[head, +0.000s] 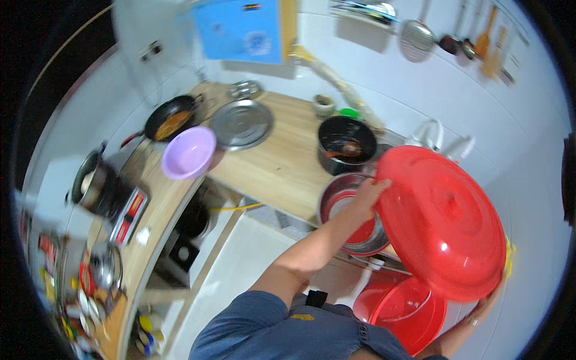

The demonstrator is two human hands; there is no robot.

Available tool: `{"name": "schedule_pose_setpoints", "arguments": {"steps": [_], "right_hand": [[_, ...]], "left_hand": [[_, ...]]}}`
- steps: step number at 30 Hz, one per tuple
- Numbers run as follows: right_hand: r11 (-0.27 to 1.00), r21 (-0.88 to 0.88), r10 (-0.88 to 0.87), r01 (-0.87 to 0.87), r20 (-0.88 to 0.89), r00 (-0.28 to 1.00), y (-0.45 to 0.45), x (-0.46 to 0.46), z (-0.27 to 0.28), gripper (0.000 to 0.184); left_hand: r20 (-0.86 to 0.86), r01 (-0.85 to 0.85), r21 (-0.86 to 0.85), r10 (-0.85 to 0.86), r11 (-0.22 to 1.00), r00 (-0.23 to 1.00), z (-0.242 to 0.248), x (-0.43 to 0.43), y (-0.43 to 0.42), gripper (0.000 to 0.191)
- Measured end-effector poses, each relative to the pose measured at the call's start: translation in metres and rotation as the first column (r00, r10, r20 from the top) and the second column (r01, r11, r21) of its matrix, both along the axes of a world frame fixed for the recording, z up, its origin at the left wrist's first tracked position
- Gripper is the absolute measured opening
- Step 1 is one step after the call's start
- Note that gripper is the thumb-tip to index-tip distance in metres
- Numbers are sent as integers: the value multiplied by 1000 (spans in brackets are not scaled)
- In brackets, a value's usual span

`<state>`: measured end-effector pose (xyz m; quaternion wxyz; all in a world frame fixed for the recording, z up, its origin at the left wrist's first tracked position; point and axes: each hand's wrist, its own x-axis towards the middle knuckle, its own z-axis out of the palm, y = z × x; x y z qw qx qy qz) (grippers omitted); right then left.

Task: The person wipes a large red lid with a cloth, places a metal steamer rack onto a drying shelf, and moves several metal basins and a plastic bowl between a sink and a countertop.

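Note:
A large red plastic basin (450, 216) is tilted up on its side, with its underside towards me. My left hand (374, 192) grips its left rim. At the lower right, my right hand (494, 290) holds the opposite rim, its fingers mostly hidden by the basin. Something yellow (510, 256) shows beside that edge, too blurred to name. Under my left forearm is a metal basin (325, 200) with something round and red in it. A red bucket (409, 315) with a wire handle stands below the tilted basin.
A black pot (330, 164) with a ladle stands behind the metal basin, near a white faucet (434, 132). Along the wooden counter (288, 135) are a metal lid (243, 125), a purple bowl (189, 153) and a black wok (157, 118). Utensils such as a skimmer (417, 40) hang above.

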<state>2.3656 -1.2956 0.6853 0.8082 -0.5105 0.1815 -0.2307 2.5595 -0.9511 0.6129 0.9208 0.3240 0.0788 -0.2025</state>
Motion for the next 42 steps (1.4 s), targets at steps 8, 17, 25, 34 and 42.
{"name": "schedule_pose_setpoints", "arguments": {"steps": [8,17,25,34,42], "right_hand": [[996,78,-31,42,-142,989,23,-33,-61,61],[877,158,459,-454,9,889,57,22,-87,60],[462,127,856,-878,192,479,182,36,-109,59],[112,542,949,-833,191,252,361,-127,-96,49],[-228,463,963,-856,235,-129,474,-283,-95,42]], "left_hand": [[354,-208,224,120,952,928,10,-91,22,27],[348,-539,-55,522,841,779,35,-204,95,29],[186,-709,-250,751,660,633,10,-387,157,42],[175,-860,-106,861,499,478,-15,-619,163,46],[155,-997,-20,985,80,76,-4,-793,164,44]]}}
